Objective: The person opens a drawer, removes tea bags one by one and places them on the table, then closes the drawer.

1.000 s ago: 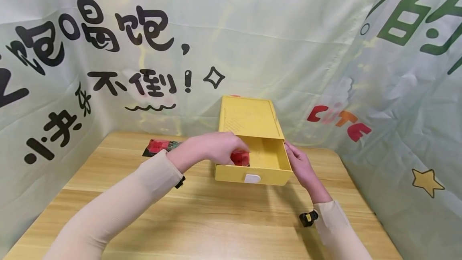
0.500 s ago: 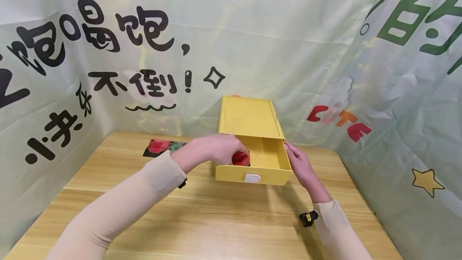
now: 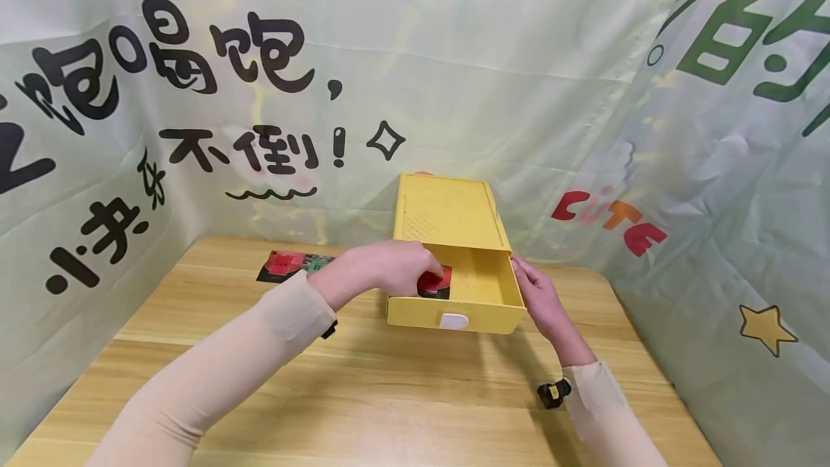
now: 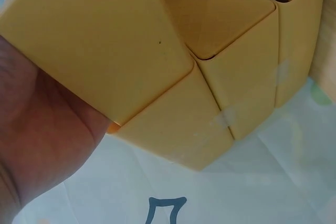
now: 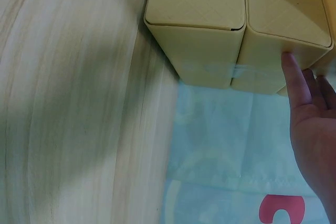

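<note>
My left hand [image 3: 397, 265] reaches from the left into the pulled-out top drawer [image 3: 483, 279] of a yellow drawer box [image 3: 450, 211]. Inside the drawer its bent fingers hold a small packet [image 3: 436, 288], red above and black below. The drawer's wall hides those fingers from the left wrist view, where only the palm [image 4: 60, 119] shows beside the yellow plastic. On the box's right side rests my right hand [image 3: 541, 294]. In the right wrist view its straight fingers [image 5: 295, 80] touch the side of the stacked drawers [image 5: 194, 51].
Another red and black packet [image 3: 283, 263] lies at the back left of the wooden table [image 3: 389, 395], with a green one [image 3: 316, 263] beside it, partly behind the left arm. A printed cloth [image 3: 519, 92] hangs around the table's back and sides.
In the drawer the packet has shifted slightly right and shows more of its black lower part. My left fingers moved slightly with it. My right hand stays in place.
</note>
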`<state>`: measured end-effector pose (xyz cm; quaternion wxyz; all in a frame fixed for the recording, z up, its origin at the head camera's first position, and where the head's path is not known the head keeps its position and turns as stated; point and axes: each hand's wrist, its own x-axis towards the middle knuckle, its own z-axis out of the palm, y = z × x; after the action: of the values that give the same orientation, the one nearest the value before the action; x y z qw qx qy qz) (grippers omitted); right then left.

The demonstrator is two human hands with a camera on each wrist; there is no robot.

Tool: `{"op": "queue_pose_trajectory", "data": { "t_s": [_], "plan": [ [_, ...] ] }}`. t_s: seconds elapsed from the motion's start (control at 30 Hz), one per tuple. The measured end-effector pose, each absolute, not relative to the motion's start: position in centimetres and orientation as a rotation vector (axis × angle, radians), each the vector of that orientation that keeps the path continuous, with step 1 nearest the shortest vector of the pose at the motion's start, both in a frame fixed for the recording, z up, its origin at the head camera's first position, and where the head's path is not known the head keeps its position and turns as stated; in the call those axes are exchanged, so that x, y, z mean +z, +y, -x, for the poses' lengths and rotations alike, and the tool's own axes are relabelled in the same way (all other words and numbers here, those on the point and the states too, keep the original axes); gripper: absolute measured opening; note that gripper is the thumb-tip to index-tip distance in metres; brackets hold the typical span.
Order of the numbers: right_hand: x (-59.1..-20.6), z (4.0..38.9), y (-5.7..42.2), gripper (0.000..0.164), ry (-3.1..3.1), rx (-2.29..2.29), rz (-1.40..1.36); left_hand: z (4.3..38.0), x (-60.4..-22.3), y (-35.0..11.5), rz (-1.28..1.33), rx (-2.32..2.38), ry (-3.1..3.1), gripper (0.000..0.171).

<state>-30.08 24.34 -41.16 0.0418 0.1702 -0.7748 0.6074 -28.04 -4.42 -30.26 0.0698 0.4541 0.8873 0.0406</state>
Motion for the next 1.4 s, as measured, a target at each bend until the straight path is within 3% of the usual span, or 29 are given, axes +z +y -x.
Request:
{"op": "queue_pose_trajectory", "data": {
  "t_s": [0.17, 0.87, 1.4],
  "plan": [
    [-41.14, 30.03, 24.37, 0.053, -2.376, 1.845, -0.524, 28.12, -30.35, -4.44, -1.358, 0.131, 2.673, 0.016],
    [-41.38, 30.17, 24.40, 0.055, -2.373, 1.855, -0.510, 27.90, -30.34, -4.60, -1.398, 0.357, 2.720, 0.038],
    [-41.30, 30.07, 24.31, 0.055, -2.382, 1.846, -0.505, 27.34, -30.54, -5.42, -1.529, 0.462, 2.802, 0.035]
  ]
}}
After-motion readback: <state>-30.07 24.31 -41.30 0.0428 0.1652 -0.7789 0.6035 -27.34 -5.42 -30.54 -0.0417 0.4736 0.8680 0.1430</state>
